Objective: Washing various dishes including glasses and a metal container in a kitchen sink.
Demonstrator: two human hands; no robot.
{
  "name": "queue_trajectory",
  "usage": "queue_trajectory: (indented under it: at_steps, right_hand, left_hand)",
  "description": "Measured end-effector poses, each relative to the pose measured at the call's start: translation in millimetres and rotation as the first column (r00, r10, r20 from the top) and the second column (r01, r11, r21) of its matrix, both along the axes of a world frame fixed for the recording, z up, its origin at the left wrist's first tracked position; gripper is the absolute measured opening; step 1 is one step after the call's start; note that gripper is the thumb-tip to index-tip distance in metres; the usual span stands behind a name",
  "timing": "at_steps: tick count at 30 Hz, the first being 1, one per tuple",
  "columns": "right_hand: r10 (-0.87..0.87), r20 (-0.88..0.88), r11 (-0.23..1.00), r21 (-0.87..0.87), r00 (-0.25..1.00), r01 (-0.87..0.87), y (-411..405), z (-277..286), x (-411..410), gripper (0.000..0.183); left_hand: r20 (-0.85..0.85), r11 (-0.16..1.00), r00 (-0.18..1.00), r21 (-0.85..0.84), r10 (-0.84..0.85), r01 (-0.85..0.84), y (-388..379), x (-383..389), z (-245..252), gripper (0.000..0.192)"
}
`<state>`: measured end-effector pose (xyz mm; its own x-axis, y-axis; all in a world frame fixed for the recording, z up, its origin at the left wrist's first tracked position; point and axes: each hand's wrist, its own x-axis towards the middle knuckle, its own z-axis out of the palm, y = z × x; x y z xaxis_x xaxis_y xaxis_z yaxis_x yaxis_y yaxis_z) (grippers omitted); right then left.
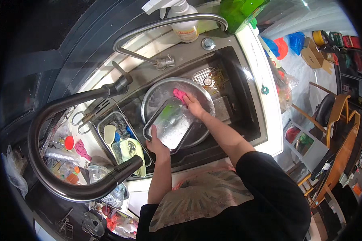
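Note:
My left hand [159, 147] grips the near left edge of a rectangular metal tray [172, 123], thumb over its rim. The tray is tilted, and its wet, shiny surface faces up. At its far right corner, my right hand [193, 104] holds a crumpled pink cloth [179, 94] against the rim. Below the tray sits a large round metal basin [209, 107] with wet inner walls, standing in the dark sink [250, 111]. What lies in the basin under the tray is hidden.
A thick black faucet [45, 120] arches over the left side; a thin steel tap [169, 21] crosses the back. Left of the basin, a wire basket [102, 123] holds scrubbers and utensils. Food scraps [218, 79] lie by the drain. A spray bottle [185, 25] stands behind.

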<state>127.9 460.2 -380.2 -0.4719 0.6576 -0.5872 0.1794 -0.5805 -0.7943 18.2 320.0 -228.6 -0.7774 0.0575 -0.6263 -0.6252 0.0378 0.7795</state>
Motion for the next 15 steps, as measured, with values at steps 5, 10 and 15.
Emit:
queue_trajectory:
  at_steps: [5, 10, 15]
  right_hand:
    - [-0.073, 0.222, 0.813, 0.578, 0.972, -0.071, -36, 33, 2, 0.038]
    - [-0.122, 0.406, 0.767, 0.617, 0.906, -0.173, -58, 80, 8, 0.025]
    - [0.291, 0.134, 0.817, 0.481, 0.947, -0.319, -107, 105, -3, 0.015]
  left_hand:
    - [0.081, 0.994, 0.993, -0.062, 0.092, -0.087, -22, -21, -27, 0.076]
    - [0.231, 0.988, 0.966, 0.066, 0.120, -0.138, -28, -10, -48, 0.075]
    - [0.371, 0.986, 0.928, 0.142, 0.026, -0.085, -31, -17, -45, 0.056]
